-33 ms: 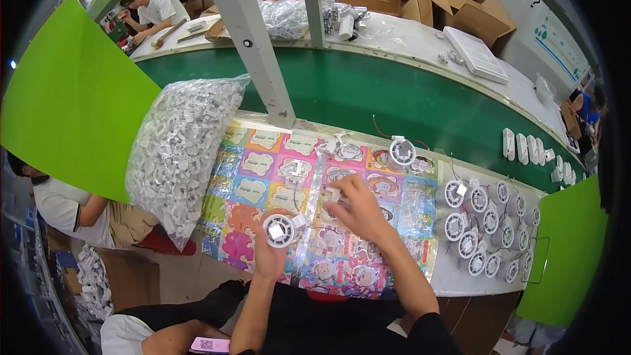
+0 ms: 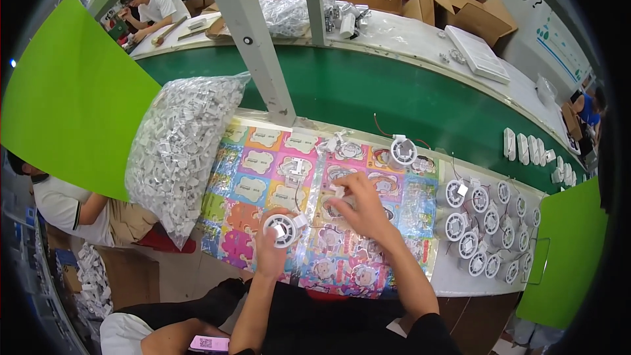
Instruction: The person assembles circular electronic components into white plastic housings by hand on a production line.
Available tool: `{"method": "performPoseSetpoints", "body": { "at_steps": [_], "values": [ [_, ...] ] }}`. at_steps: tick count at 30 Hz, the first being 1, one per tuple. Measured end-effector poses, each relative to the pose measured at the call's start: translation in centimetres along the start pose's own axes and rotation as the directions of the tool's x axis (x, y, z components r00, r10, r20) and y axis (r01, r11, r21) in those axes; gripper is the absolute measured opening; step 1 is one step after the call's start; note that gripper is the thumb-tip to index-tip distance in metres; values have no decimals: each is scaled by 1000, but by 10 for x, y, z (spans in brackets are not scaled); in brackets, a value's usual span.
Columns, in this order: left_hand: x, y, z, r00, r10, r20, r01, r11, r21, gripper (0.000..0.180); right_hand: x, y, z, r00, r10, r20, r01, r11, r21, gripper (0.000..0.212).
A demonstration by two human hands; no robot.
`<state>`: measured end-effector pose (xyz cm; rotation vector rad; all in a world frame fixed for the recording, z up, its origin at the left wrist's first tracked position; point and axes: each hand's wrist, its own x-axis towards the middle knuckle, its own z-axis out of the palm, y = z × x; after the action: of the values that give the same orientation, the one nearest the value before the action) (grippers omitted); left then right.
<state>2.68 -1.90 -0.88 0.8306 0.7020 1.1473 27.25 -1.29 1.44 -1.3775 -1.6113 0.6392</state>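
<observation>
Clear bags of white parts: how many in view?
2. A big clear bag at the left end of the bench beside the colourful mat, and a smaller bag on the far table behind the green conveyor. Others may be hidden.
</observation>
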Motion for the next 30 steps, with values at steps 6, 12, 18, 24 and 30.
{"method": "performPoseSetpoints", "body": {
  "at_steps": [6,12,18,24,30],
  "values": [
    [8,-6,11,998,14,-54,1,966,259,51,-3,0,-7,961,194,198,-274,781,562,21],
    [6,-4,20,999,36,-26,-26,950,310,43,-9,-15,2,925,220,310,-369,712,597,18],
    [1,-1,29,998,64,-9,-55,916,396,48,-12,-13,6,933,148,328,-263,902,342,21],
    [-5,-1,40,993,117,0,-105,884,455,49,-15,-17,11,961,139,241,-211,928,306,21],
    [5,5,48,997,19,79,-51,903,426,52,-8,-4,-6,962,70,265,-166,918,359,17]
  ]
}}
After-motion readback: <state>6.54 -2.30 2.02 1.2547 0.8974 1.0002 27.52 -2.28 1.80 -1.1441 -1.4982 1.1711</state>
